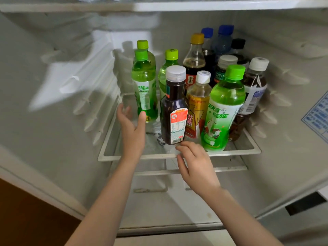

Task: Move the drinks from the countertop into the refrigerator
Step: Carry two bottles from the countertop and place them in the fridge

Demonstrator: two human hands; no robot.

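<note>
Though well inside the fridge (pixel 53 125), held nothing in either hand. Spread the left hand (pixel 132 126) wide, fingers apart, thumb tip right at the foot of the leftmost green bottle (pixel 144 86), with no grip on it. Let the right hand (pixel 197 166) hang slack, fingers loosely bent, tips just short of the dark bottle (pixel 174 107), thumb by the front rim of the shelf (pixel 138 158); could not tell whether touching. Saw the drinks (pixel 194 64) upright on that shelf, crowded together beyond both sets of fingertips, a yellow bottle (pixel 197 110) and a big green bottle (pixel 223 110) close beside the dark one's right. Judged the likeliest slip a nudge: would take only a careless brush from the right fingertips to tip the tall dark bottle into its neighbours, or a push from the left thumb to topple the green bottle backward, with everything packed so close
</note>
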